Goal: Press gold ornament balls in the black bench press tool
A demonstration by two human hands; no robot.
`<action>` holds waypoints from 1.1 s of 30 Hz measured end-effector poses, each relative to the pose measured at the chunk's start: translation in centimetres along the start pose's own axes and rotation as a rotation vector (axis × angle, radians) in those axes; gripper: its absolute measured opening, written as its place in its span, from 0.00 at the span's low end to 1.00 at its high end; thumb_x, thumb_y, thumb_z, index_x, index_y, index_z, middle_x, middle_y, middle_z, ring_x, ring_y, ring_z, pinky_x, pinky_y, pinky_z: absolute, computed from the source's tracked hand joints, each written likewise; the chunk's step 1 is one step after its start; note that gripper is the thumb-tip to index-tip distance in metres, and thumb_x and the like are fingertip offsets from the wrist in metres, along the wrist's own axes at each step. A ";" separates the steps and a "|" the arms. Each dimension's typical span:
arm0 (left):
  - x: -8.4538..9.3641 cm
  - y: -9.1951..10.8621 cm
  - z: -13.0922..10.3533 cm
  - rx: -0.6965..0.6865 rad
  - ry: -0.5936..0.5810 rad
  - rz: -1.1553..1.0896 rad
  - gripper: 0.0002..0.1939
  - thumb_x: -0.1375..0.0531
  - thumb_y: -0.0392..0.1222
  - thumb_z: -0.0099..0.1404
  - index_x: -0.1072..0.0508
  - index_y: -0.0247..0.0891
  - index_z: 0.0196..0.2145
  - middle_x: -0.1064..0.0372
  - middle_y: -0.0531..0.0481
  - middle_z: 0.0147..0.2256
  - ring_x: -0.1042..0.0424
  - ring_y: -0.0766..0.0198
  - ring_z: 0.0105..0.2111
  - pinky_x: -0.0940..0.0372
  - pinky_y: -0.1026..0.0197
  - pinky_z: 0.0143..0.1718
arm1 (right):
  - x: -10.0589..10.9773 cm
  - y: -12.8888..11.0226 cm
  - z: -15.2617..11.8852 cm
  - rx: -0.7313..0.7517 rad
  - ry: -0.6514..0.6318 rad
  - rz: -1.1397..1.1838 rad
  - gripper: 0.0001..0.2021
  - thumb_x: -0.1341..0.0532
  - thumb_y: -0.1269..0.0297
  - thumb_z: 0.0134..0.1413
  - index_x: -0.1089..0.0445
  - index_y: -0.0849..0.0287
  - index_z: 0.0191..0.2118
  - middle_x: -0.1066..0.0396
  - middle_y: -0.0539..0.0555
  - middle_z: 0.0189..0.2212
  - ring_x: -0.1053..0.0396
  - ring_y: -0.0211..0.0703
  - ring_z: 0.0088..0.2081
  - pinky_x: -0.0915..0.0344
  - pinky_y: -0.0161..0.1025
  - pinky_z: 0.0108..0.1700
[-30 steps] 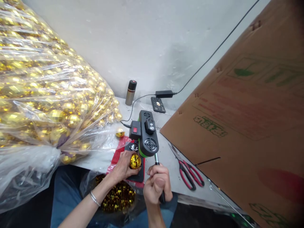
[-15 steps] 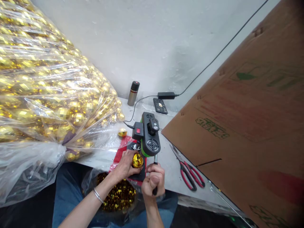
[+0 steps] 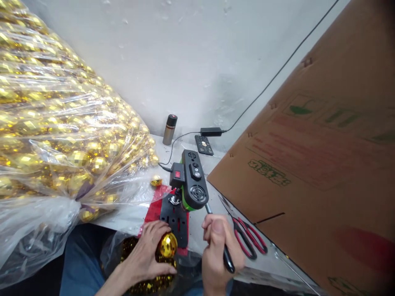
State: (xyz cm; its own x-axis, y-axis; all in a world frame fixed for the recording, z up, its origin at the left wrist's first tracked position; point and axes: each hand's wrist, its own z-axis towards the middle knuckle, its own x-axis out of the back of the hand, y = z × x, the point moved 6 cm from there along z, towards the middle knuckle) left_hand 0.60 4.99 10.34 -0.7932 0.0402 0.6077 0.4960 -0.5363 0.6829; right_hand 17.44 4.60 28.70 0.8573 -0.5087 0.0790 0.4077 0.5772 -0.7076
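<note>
My right hand (image 3: 220, 246) is wrapped round the black-handled lever (image 3: 228, 261) of a small black and green bench machine (image 3: 194, 181). The machine has a red switch and round vents, and stands over a slotted black base plate (image 3: 174, 218) on red material. My left hand (image 3: 148, 253) is just in front of that plate, thumb spread away from the fingers. Against its fingertips is a shiny gold faceted ball (image 3: 168, 245); the thumb appears clear of it. Below, an open clear bag of gold balls (image 3: 154, 283) rests between my legs, partly hidden by my left hand.
A large clear bag of gold balls (image 3: 77, 123) fills the left. One gold ball (image 3: 156, 180) lies behind the plate. A spray can (image 3: 170, 130), phone (image 3: 204, 145) and power adapter (image 3: 211, 131) are by the wall. Red-handled scissors (image 3: 247, 234) lie beside a big cardboard box (image 3: 293, 164).
My left hand has drawn the gold ball off the base plate toward the bag below, and its thumb has opened. The right hand has swung the lever outward to the right.
</note>
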 end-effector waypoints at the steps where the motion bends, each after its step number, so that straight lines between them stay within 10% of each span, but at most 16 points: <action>1: 0.7 -0.5 -0.3 -0.011 0.040 0.024 0.42 0.33 0.66 0.62 0.36 0.44 0.66 0.29 0.36 0.61 0.30 0.40 0.60 0.33 0.38 0.61 | -0.1 0.3 -0.3 0.007 0.008 0.000 0.18 0.46 0.69 0.73 0.38 0.57 0.27 0.39 0.46 0.24 0.39 0.32 0.24 0.43 0.33 0.28; 4: 3.8 -3.0 2.0 0.078 0.199 0.166 0.25 0.49 0.53 0.78 0.35 0.41 0.67 0.28 0.37 0.61 0.29 0.47 0.61 0.32 0.43 0.62 | -0.2 1.0 -1.3 0.001 0.034 -0.015 0.16 0.46 0.68 0.72 0.35 0.57 0.29 0.40 0.45 0.23 0.42 0.31 0.23 0.46 0.33 0.26; 9: 7.7 -5.9 9.9 0.266 0.238 0.384 0.17 0.50 0.37 0.74 0.21 0.37 0.46 0.19 0.38 0.46 0.22 0.49 0.49 0.28 0.45 0.55 | -0.2 1.5 -1.7 0.005 0.036 0.003 0.16 0.46 0.70 0.72 0.36 0.56 0.29 0.40 0.46 0.23 0.40 0.33 0.24 0.43 0.33 0.27; 23: 6.1 -8.7 15.3 0.519 0.061 0.239 0.05 0.32 0.41 0.61 0.22 0.38 0.32 0.19 0.40 0.33 0.19 0.44 0.39 0.30 0.53 0.42 | -0.6 1.1 -1.8 0.119 0.071 0.021 0.18 0.48 0.73 0.72 0.37 0.56 0.27 0.39 0.45 0.23 0.39 0.32 0.22 0.43 0.33 0.26; 33: 3.8 -5.0 7.5 0.570 0.296 -0.534 0.33 0.36 0.65 0.60 0.27 0.38 0.54 0.20 0.40 0.52 0.21 0.47 0.53 0.27 0.49 0.56 | -0.3 -0.1 0.2 0.034 0.036 0.028 0.19 0.48 0.74 0.72 0.41 0.56 0.26 0.41 0.45 0.23 0.37 0.31 0.26 0.41 0.31 0.28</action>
State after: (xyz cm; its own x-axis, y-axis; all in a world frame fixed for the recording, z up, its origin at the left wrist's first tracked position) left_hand -2.24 14.17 12.27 -0.9930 -0.0980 0.0666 0.0665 0.0044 0.9978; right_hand 17.21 4.82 28.95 0.8568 -0.5146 0.0338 0.3949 0.6124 -0.6849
